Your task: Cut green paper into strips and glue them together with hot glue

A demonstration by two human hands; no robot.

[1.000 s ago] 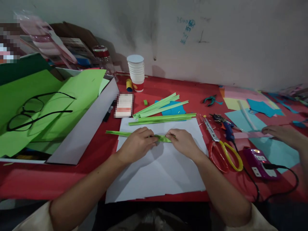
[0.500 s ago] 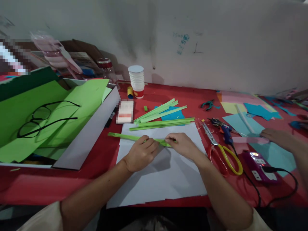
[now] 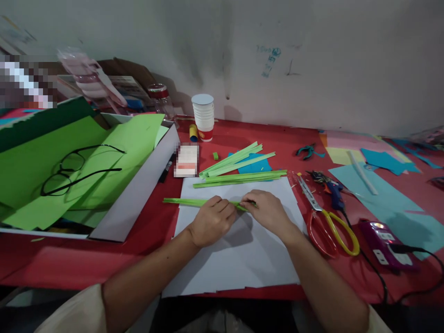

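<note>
My left hand (image 3: 211, 223) and my right hand (image 3: 266, 212) rest on a white sheet (image 3: 239, 249) on the red table. Both pinch one long green paper strip (image 3: 183, 201) that runs out to the left past the sheet's edge. The fingers of each hand are curled down onto the strip, close together near its right end. More green strips (image 3: 239, 169) lie in a loose pile just beyond my hands, partly over a blue paper scrap (image 3: 255, 165).
Scissors with red and yellow handles (image 3: 329, 222) lie right of the sheet, beside a blue glue gun (image 3: 335, 192) and a purple device with a cable (image 3: 385, 238). Stacked paper cups (image 3: 203, 115) stand at the back. A box lid with green paper and black glasses (image 3: 69, 169) fills the left.
Another person's hand at the right edge has left the view. My hands have closed in on the strip, and the camera has shifted slightly left.
</note>
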